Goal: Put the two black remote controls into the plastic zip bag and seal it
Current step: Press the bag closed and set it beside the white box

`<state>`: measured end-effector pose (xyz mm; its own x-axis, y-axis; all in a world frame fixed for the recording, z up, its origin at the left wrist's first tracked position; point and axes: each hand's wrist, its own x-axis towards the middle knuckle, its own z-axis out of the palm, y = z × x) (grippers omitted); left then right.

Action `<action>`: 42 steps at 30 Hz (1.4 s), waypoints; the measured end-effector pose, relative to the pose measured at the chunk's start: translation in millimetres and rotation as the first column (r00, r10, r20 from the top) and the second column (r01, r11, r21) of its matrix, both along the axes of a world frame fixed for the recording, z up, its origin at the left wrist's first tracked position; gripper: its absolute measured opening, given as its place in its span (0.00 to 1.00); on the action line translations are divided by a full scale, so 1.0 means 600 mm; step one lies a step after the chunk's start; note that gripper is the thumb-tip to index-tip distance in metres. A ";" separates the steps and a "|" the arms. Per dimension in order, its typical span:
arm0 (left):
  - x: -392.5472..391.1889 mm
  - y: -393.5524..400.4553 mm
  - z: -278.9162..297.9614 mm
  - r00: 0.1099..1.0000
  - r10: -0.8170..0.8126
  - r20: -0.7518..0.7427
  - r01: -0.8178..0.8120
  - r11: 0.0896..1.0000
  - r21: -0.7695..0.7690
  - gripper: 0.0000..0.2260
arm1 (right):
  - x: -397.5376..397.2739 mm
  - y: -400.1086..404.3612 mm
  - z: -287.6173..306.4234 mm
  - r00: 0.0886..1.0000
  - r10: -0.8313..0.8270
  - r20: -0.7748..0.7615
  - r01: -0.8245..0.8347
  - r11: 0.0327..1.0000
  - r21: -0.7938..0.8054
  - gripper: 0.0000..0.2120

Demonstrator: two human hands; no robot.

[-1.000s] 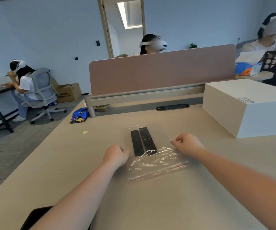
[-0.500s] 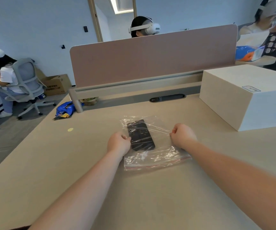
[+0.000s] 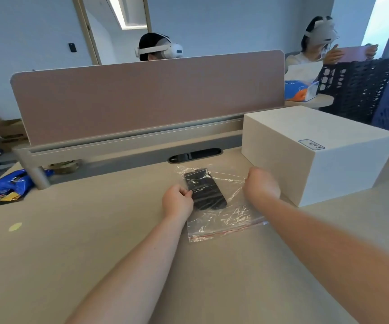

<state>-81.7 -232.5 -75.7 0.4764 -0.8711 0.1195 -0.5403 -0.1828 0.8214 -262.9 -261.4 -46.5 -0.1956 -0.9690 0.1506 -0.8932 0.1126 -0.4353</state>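
Two black remote controls [image 3: 206, 192] lie side by side on the beige desk [image 3: 95, 230], seen through the clear plastic zip bag [image 3: 226, 218] that covers them. The bag's red zip strip [image 3: 226, 233] is at the end nearest me and lies flat. My left hand [image 3: 177, 202] pinches the bag's left edge right beside the remotes. My right hand [image 3: 262, 185] is closed on the bag's right edge, with the plastic stretched between both hands. The remotes' far tips sit at the bag's far end.
A large white box [image 3: 317, 148] stands just right of my right hand. A pink divider [image 3: 142, 97] and a cable slot [image 3: 194, 155] run along the back. A blue snack packet [image 3: 8, 188] lies far left. People with headsets sit behind.
The bag has slid away from me over the remotes, which now lie under the plastic. Both hands moved forward along the bag's sides, and the view swung left to right.
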 end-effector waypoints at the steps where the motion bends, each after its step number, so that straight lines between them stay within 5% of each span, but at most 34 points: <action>1: -0.006 -0.015 0.000 1.000 -0.013 -0.007 0.013 1.000 0.002 0.08 | -0.004 -0.010 0.004 1.000 -0.009 -0.004 0.009 1.000 -0.007 0.10; 21: -0.056 -0.084 0.005 0.993 -0.116 -0.020 0.117 0.991 0.060 0.09 | -0.038 -0.067 0.006 0.932 -0.008 -0.362 0.005 1.000 -0.009 0.13; 31: -0.057 -0.033 0.007 0.989 -0.043 0.142 0.039 0.999 0.031 0.17 | -0.052 -0.044 -0.032 0.924 0.106 -0.367 -0.110 0.994 0.011 0.11; 42: -0.024 0.047 0.007 0.957 -0.105 0.271 0.073 0.990 0.124 0.08 | -0.050 0.028 -0.006 0.954 0.194 -0.227 -0.186 0.981 0.056 0.13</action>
<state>-96.1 -204.5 -71.7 0.3586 -0.9236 0.1353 -0.7616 -0.2057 0.6146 -292.8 -244.6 -50.4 0.0285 -0.9903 0.1363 -0.9751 -0.0575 -0.2140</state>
